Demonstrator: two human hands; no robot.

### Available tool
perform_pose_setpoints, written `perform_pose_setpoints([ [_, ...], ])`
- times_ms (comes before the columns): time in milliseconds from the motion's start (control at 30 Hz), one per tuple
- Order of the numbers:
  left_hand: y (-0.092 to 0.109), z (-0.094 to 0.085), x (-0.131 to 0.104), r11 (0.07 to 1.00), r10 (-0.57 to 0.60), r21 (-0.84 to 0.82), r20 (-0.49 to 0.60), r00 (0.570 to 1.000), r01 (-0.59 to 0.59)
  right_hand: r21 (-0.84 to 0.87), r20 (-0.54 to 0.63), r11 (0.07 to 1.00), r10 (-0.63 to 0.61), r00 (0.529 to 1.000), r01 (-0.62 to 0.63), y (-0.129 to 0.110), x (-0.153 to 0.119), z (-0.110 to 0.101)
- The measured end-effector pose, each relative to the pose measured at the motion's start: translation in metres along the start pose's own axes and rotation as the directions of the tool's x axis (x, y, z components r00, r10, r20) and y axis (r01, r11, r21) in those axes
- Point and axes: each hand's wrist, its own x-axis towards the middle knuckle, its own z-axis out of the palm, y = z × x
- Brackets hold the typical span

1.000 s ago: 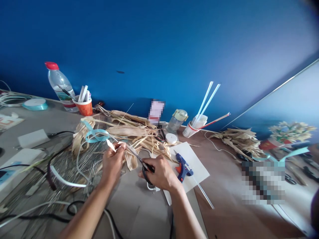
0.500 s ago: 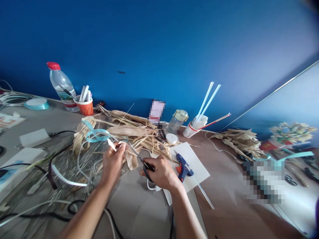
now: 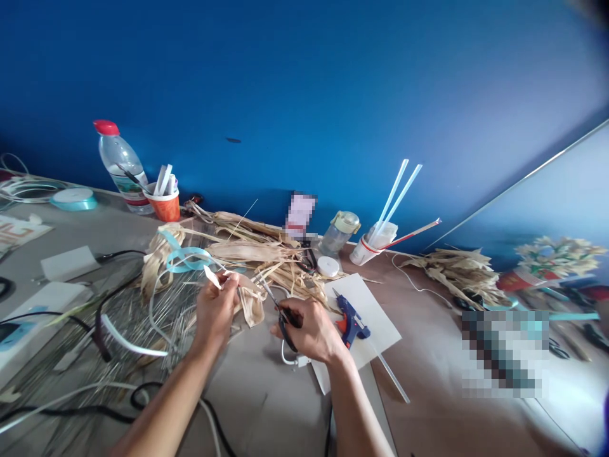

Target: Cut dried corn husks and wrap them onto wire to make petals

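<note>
Between the thumb and fingers of my left hand (image 3: 217, 310) a pale strip of corn husk (image 3: 252, 306) is pinched, its wide end drooping to the right. My right hand (image 3: 311, 330) is wrapped round the black handles of a pair of scissors (image 3: 271, 293). The blades point up and left, close to the husk's upper edge; whether they touch it I cannot tell. Behind both hands lies a pile of dried corn husks (image 3: 257, 251). A loop of light blue ribbon (image 3: 190, 259) rests on the pile's left part.
A blue glue gun (image 3: 351, 318) lies on white paper (image 3: 380, 317) to the right. Along the wall stand a bottle (image 3: 121, 165), an orange cup (image 3: 164, 204), a jar (image 3: 340, 231) and a white cup with glue sticks (image 3: 364, 249). Thin wires (image 3: 124, 317) and cables spread at left.
My right hand has drawn slightly right and down with the scissors, and the blades have come away from my left fingers. The left hand stays nearly in place, holding the husk.
</note>
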Motion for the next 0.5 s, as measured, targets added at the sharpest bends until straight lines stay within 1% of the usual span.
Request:
perform_pose_setpoints([
  [100, 0.0016, 0.0002, -0.0005, 1.000, 0.007, -0.003, -0.015, 1.000, -0.007, -0.005, 0.027, 1.000, 0.008, 1.000, -0.008, -0.0015, -0.0005, -0.0007],
  [233, 0.0036, 0.0001, -0.0014, 0.999, 0.017, 0.030, -0.002, 1.000, -0.017, -0.001, 0.050, 1.000, 0.016, 0.999, -0.016, -0.0029, -0.0010, -0.0012],
  [400, 0.0049, -0.0010, -0.0029, 0.996, 0.045, 0.078, 0.026, 0.999, -0.046, -0.002, 0.058, 1.000, 0.015, 0.998, -0.015, -0.0045, -0.0017, -0.0017],
  [500, 0.0057, -0.0015, -0.0040, 0.996, 0.037, 0.080, 0.031, 0.999, -0.040, -0.013, 0.054, 1.000, 0.007, 0.999, -0.006, -0.0059, -0.0018, -0.0018],
])
